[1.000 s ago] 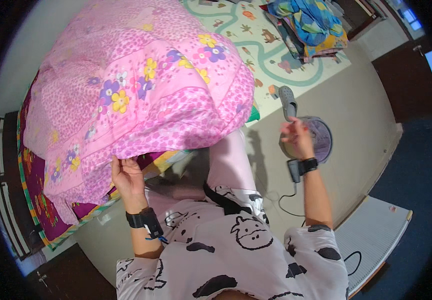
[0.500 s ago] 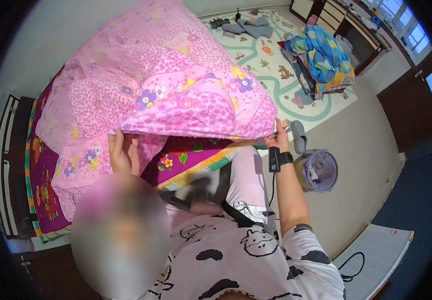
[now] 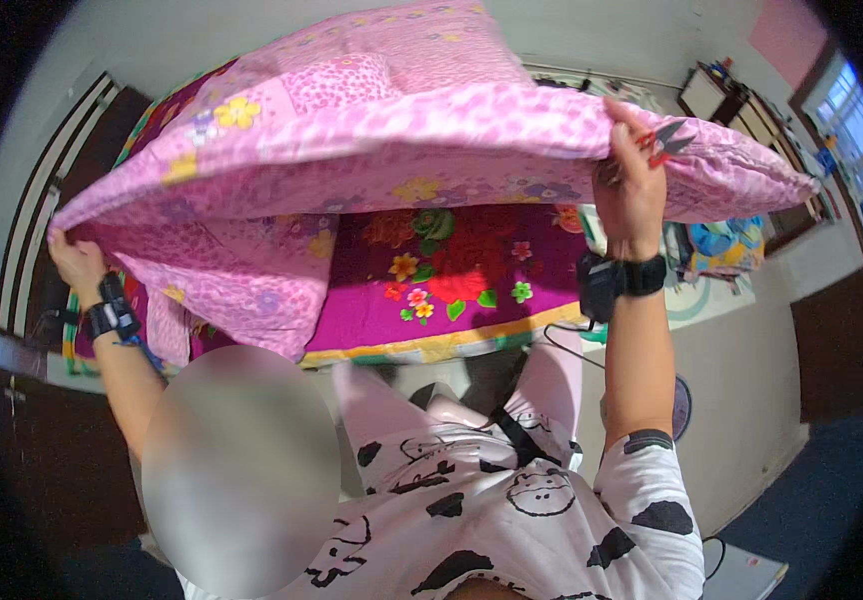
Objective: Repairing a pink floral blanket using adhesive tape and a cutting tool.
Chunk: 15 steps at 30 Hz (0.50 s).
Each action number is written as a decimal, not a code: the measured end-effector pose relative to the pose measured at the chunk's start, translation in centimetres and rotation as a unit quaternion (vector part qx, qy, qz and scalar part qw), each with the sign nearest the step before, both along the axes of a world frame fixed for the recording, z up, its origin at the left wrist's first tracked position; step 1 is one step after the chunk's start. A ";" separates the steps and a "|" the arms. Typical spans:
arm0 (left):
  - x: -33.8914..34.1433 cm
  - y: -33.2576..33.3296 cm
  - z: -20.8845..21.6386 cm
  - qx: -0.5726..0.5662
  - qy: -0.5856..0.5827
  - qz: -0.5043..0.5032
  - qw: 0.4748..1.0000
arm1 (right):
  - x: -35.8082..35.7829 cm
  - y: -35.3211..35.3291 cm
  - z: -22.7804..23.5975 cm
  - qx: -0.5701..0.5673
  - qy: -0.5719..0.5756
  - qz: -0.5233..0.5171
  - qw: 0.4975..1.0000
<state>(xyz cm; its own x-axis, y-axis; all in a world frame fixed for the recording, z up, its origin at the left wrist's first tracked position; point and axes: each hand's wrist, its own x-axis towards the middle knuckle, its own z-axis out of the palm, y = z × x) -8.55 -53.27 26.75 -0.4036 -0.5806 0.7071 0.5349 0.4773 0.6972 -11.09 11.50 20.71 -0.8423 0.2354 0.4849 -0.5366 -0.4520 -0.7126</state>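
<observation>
A pink floral quilt (image 3: 382, 150) is stretched between my hands, its near edge lifted off the bed. My left hand (image 3: 80, 265) is closed on its corner at the far left. At the right, my right hand (image 3: 634, 195) is closed on the same edge, fingers up. Small red-handled scissors (image 3: 667, 145) with dark blades stick out beside the right fingers; how they are held is hidden. Under the raised quilt shows a purple bedsheet (image 3: 452, 265) with red and yellow flowers. Part of the quilt hangs in folds near my left arm.
Black bands with small devices are on both wrists, a cable (image 3: 572, 340) running from the right one. Folded bedding (image 3: 727, 245) lies on the floor mat at the right. A bin (image 3: 683, 408) stands partly behind my right arm. A blurred disc covers the lower left.
Both hands have risen and spread apart, the left one far to the left, carrying the quilt's edge up. More of the purple sheet is uncovered. The scissors now show clearly at the right hand.
</observation>
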 end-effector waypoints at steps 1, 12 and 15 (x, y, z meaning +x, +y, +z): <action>0.2 -2.3 -3.0 0.149 0.003 -0.040 0.988 | 0.7 -1.0 -1.3 0.036 -0.012 0.011 0.999; 4.6 14.1 -46.4 0.665 -0.194 -0.387 0.608 | 5.1 6.3 -22.1 0.213 -0.396 -0.096 0.888; 7.0 22.8 -45.4 0.603 -0.201 -0.215 0.741 | 6.4 7.9 -23.3 0.208 -0.396 -0.064 0.892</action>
